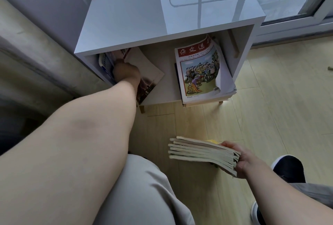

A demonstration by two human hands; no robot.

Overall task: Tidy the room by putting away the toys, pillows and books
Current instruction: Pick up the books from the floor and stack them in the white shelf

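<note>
A low white cabinet [162, 17] with an open shelf stands in front of me. My left hand [126, 71] reaches into the shelf's left side and grips a brown-covered book [149, 73] that leans against other books [105, 62] at the left wall. A magazine with a red title band and a cartoon crowd [200, 69] leans on a stack at the shelf's right side. Lower right, above the floor, my right hand [243, 160] grips a stack of several thin books [200, 151] by one end, held roughly level.
A grey sofa side [27, 53] stands at the left, close to the cabinet. A sliding glass door frame [295, 21] runs behind the cabinet at the right. Light wood floor [270, 107] lies in front. My knee and dark shoe [288, 167] are below.
</note>
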